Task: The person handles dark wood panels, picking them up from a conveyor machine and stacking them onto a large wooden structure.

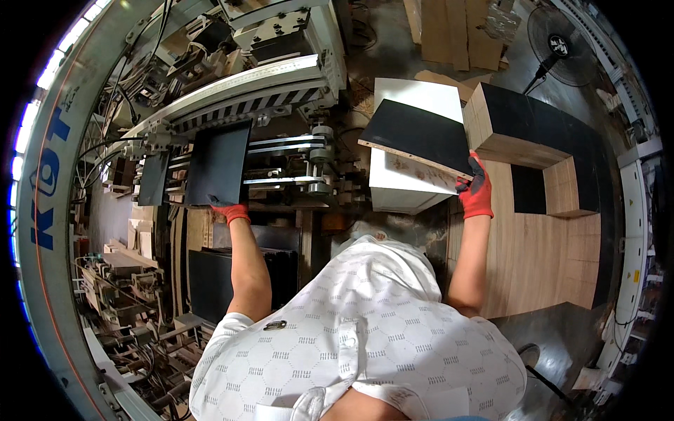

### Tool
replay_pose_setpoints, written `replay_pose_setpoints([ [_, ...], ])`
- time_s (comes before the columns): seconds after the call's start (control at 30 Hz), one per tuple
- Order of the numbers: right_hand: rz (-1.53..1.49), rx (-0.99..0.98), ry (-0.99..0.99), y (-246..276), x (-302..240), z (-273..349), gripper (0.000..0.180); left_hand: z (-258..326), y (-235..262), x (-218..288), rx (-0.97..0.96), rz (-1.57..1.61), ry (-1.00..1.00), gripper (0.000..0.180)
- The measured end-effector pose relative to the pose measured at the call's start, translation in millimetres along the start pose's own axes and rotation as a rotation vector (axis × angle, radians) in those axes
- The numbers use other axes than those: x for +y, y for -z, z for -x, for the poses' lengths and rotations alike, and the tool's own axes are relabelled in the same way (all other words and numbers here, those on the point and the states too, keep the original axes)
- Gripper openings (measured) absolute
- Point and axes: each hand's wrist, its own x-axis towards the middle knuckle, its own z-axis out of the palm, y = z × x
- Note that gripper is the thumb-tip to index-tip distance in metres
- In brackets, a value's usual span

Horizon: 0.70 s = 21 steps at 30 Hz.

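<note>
My left hand [230, 210], in a red and black glove, grips the near edge of a black panel [217, 160] that lies across the metal rails [284, 181] of a machine. Part of those fingers is hidden at the panel's edge. On the other side, my right hand [477, 188], gloved the same way, is closed on the near right corner of a second black panel [415, 135]. Small holes show along this panel's pale, unfaced edge. It sits slantwise over a white-topped stack [393, 184], and whether it rests on the stack fully I cannot tell.
Wood-grain and black panels are piled at the right, with a bare wood-grain face [526, 259] toward me. More black panels [210, 284] stand below the machine. A striped machine beam [246, 105] crosses beyond the left panel. A floor fan [558, 48] stands far right, near cardboard [446, 31].
</note>
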Motion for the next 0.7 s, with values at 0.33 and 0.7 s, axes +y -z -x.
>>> replay_pose_setpoints([
  [0.33,0.102,-0.049,-0.002,21,12,14,0.051,41,-48,19,0.137,-0.126,0.064,0.057],
  [0.7,-0.018,-0.002,-0.026,15,8,6,0.035,59,-58,25,-0.029,0.019,0.052,0.071],
])
